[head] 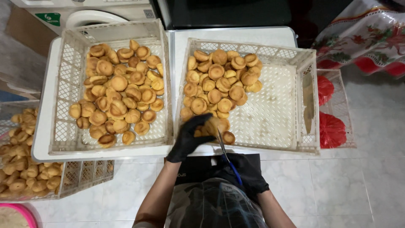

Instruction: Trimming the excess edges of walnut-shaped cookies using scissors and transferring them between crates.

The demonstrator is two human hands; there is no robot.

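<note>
White bench on pale tiled floor, bearing two white plastic lattice crates of round golden pastries. Black-gloved left hand clamped around one golden pastry at right crate's near edge; black-gloved right hand closed on blue-handled scissors, blades touching it.

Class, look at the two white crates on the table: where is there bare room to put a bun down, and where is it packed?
Right crate: its right half, from the bun pile to the right wall, is bare. Left crate: only a strip along its left wall; buns crowd the rest. The left hand with a bun and the right hand with scissors crowd the right crate's near-left corner.
</note>
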